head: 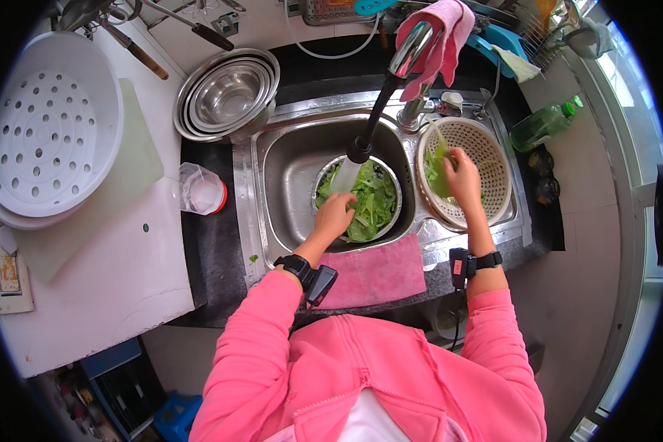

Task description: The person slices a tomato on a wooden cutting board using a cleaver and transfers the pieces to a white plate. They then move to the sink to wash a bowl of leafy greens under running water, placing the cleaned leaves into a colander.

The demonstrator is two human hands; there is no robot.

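Note:
Under the running water from the black faucet hose (371,119) stands a round metal bowl (399,207) in the steel sink (287,166). Leafy greens (373,207) fill it. My left hand (334,214) is at the bowl's near left side, fingers bent over the leaves; whether it grips any is unclear. To the right, my right hand (464,174) holds a green leaf (441,166) by its upper part, over the left side of a cream plastic colander (489,146). A few bits of green show inside the colander, partly behind that hand.
Nested steel bowls (232,96) stand behind the sink's left corner. A clear plastic jar with a red rim (201,189) lies left of the sink. A pink cloth (373,273) covers the front edge; another (436,44) hangs over the faucet. A green bottle (541,127) is at right.

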